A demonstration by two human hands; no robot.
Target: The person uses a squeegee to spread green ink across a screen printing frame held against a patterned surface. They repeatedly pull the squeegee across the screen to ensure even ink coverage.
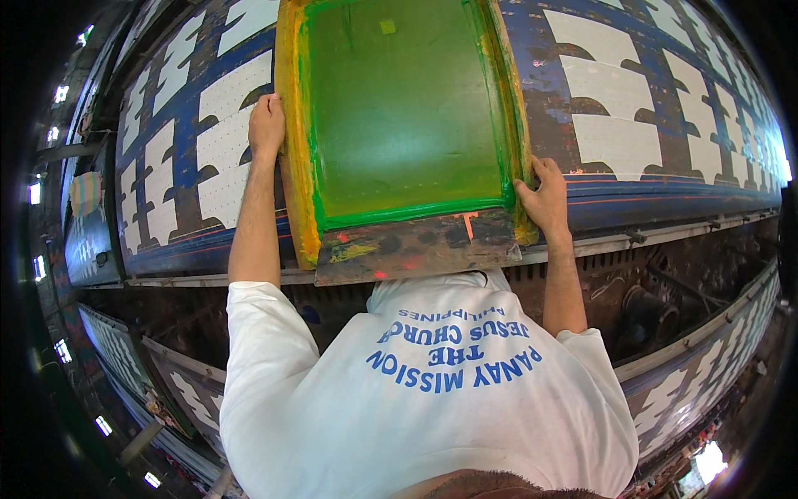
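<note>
A screen printing frame [407, 125] with green mesh and yellow-stained sides lies on the long printing table, its near end a dark, paint-smudged board [416, 245] with a small pink mark. My left hand [266, 125] grips the frame's left side, fingers curled over the edge. Lower down on the opposite side, my right hand [540, 200] holds the edge with its thumb against the frame. Both forearms rise from white sleeves beside my printed white shirt.
White cut pieces [607, 141] lie in rows on the blue, stained table [582, 208] either side of the frame. A metal rail [632, 237] runs along the near edge. Another table with white pieces [665, 391] stands behind me. A striped bundle [86, 194] sits at far left.
</note>
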